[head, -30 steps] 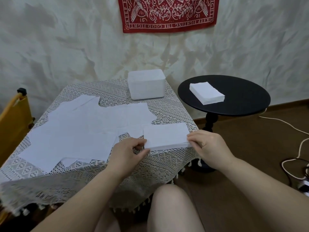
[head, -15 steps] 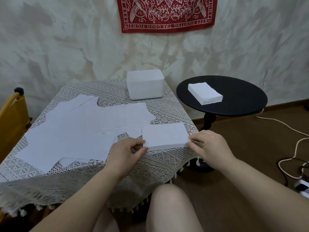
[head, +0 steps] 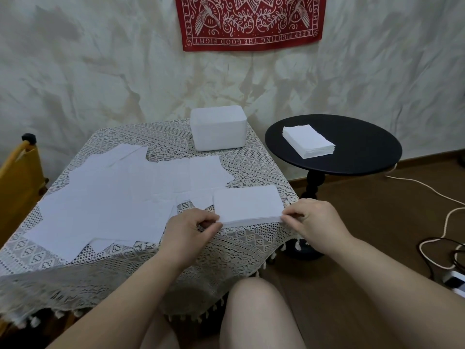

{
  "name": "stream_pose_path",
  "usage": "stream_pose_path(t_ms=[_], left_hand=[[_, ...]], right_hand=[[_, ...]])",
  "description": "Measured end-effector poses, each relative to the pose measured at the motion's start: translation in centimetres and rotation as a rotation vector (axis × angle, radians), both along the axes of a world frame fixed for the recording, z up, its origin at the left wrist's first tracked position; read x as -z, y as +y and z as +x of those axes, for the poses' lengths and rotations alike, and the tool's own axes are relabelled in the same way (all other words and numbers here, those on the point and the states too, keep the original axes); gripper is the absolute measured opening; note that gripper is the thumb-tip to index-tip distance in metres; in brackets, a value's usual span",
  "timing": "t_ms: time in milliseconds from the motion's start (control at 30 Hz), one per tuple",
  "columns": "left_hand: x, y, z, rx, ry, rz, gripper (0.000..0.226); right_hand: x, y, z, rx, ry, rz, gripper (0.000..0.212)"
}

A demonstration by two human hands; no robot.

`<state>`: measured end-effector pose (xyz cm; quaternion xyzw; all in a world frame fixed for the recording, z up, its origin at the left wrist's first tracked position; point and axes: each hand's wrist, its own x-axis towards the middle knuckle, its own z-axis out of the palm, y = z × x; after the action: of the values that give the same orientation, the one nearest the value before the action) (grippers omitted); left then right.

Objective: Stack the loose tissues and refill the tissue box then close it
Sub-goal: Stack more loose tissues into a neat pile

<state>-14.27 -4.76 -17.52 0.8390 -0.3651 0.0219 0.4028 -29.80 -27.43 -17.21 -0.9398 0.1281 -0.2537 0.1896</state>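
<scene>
Wall cloth (head: 251, 21) lettered "KEEP FIGHTING THE GOOD FIGHT". Tissue stack (head: 247, 205) long axis left-right, pinched at both ends: left hand (head: 187, 229), right hand (head: 313, 220).

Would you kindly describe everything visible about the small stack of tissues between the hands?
The tissue stack is a thin, neat rectangular pile of white sheets lying flat on the lace tablecloth near the table's front right corner. The left hand pinches its near left corner and the right hand its near right corner.
</scene>
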Motion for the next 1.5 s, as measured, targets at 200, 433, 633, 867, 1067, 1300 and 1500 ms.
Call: stream_pose_path(t_ms=[200, 433, 633, 867, 1067, 1300, 1500], left_hand=[[0.0, 0.1, 0.0, 0.01, -0.018, 0.023, 0.01], [-0.1, 0.2, 0.0, 0.024, -0.053, 0.044, 0.006], [-0.1, 0.1, 0.1, 0.031, -0.06, 0.056, 0.006], [-0.3, 0.1, -0.1, 0.034, -0.037, 0.065, 0.007], [-0.9, 0.4, -0.1, -0.002, 0.044, -0.006, 0.008], [-1.6, 6.0, 2.8, -0.198, -0.146, 0.136, 0.018], [-1.5, 12.4, 5.6, -0.281, -0.112, 0.317, 0.041]], right_hand=[[0.2, 0.0, 0.0, 0.009, -0.04, -0.027, 0.005], [0.2, 0.4, -0.2, -0.036, -0.095, -0.124, 0.012], [0.1, 0.5, 0.2, -0.049, -0.055, -0.114, 0.01], [0.2, 0.7, 0.4, -0.052, -0.035, -0.116, 0.01], [-1.4, 2.8, 1.7, -0.05, -0.166, -0.131, 0.01], [-2.6, 9.7, 6.8, -0.245, -0.108, -0.1, 0.011], [-2.1, 14.7, 11.2, -0.325, 0.093, -0.076, 0.025]])
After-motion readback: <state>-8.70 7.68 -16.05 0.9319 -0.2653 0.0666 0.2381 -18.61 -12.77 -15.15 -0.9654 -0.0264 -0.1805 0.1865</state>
